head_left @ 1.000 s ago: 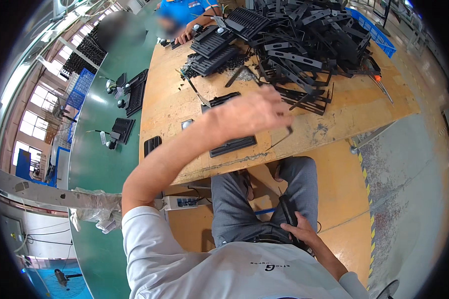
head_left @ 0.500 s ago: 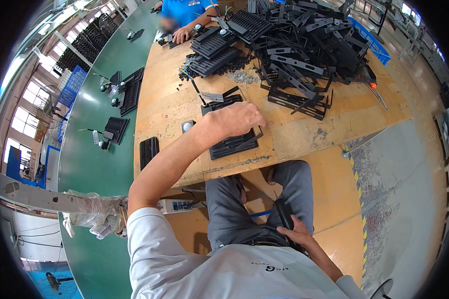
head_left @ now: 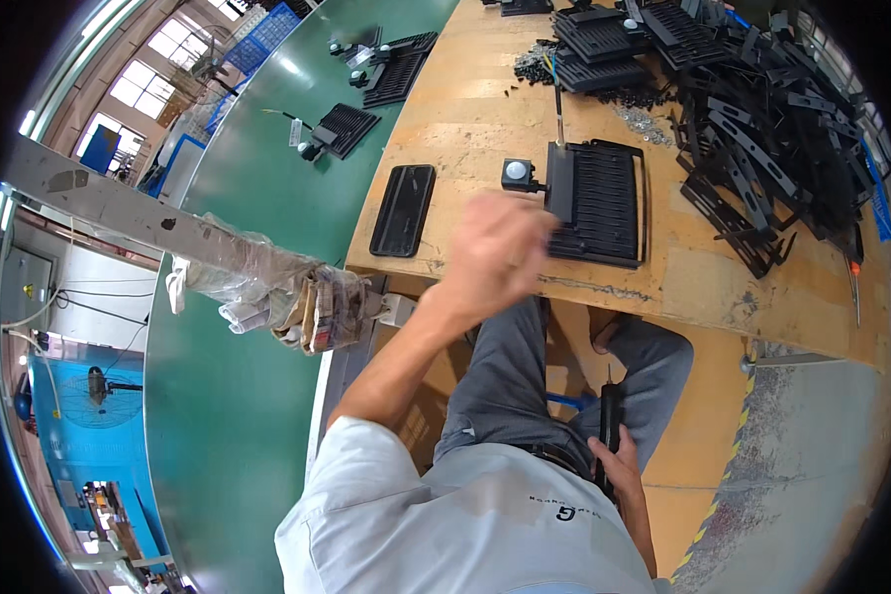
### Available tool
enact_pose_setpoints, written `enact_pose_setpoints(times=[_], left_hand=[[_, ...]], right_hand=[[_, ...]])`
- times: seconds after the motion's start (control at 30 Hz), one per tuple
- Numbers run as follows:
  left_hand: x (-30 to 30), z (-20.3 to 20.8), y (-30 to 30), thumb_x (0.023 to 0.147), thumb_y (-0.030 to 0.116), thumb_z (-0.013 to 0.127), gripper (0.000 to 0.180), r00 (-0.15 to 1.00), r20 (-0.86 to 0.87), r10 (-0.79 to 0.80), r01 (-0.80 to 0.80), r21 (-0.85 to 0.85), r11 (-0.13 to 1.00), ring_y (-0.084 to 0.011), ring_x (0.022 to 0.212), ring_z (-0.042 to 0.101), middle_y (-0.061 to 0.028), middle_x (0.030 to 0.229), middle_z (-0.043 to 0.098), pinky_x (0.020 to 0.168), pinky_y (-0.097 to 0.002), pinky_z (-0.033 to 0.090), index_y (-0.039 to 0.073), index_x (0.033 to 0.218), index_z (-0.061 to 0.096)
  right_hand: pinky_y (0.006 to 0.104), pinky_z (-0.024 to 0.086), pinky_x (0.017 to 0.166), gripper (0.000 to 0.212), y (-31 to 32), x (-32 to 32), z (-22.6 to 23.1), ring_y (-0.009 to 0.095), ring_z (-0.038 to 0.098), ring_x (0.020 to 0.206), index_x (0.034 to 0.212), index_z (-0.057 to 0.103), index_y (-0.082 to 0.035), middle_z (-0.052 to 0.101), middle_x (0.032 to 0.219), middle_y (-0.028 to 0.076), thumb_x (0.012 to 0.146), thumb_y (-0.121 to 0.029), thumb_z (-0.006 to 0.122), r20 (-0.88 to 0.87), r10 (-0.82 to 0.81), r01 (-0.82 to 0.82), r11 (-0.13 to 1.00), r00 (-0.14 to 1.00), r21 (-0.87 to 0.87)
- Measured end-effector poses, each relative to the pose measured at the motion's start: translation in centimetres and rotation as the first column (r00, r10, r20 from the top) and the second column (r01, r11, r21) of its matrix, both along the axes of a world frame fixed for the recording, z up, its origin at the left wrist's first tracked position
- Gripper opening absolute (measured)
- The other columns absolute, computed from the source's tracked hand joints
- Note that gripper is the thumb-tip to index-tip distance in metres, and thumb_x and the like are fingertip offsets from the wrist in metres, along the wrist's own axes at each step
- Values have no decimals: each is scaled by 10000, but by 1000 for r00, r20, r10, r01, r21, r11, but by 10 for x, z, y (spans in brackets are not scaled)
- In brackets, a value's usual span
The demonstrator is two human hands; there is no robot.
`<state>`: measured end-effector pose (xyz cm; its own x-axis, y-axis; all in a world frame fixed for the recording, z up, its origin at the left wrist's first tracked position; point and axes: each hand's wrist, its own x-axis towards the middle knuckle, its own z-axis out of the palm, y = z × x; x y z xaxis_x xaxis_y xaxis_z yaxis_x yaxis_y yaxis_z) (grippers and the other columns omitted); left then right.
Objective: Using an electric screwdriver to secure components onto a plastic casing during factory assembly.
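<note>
Left hand [head_left: 498, 245] blurred, grip unreadable; a low sweep could knock the finned fixture [head_left: 604, 213] at its right; right hand [head_left: 623, 467] grasps black screwdriver [head_left: 611, 408].

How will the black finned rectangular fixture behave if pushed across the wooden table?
The fixture probably slides rather than tips, lying low and flat. Its ribbed body looks stiff, perhaps heavy. The thin black cable at its far edge likely flexes.
</note>
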<state>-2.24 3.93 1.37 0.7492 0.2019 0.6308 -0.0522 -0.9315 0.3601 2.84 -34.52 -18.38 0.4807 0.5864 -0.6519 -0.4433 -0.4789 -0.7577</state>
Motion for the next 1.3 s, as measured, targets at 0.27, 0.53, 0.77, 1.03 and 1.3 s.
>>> enact_pose_setpoints(times=[0.27,0.53,0.77,1.03,1.3], left_hand=[[-85,-37,82,774,333,811,825,567,-272,777,-798,50,600,-431,1306,483,-240,1399,533,1083,-532,402,37,1456,455],[-44,-35,95,805,308,724,632,613,-235,755,-763,72,642,-433,1149,586,-224,1293,626,1014,-509,458,51,1362,572],[-56,-23,78,795,271,759,624,563,-65,824,-750,380,542,-422,1180,576,-182,1283,648,1032,-502,428,78,1360,581],[103,0,-12,880,578,688,664,881,-184,-435,464,167,870,-363,1447,375,-113,1404,560,1185,-610,240,132,1363,594],[139,-29,19,904,607,629,637,840,-420,-344,420,103,902,-360,1458,343,-142,1386,570,1148,-726,237,84,1267,668]], right_hand=[[301,483,447,439,19,1,15,138,575,497,1187,524,-27,606,753,36,875,-181,792,-19,79,-80,997,997,-19],[306,476,442,521,13,-1,12,140,580,496,1258,510,-21,619,753,46,870,-211,803,-10,41,-41,998,999,-43],[308,484,462,559,21,0,14,141,589,512,1264,512,-17,615,740,41,867,-266,817,15,109,-106,987,994,-119],[307,478,473,522,7,-4,3,141,584,534,1242,534,-35,619,757,43,849,-213,828,41,81,-77,993,996,-93],[290,459,436,419,5,-3,-5,134,569,490,1175,550,-47,586,723,27,871,-184,805,20,18,-16,997,1000,-73]])
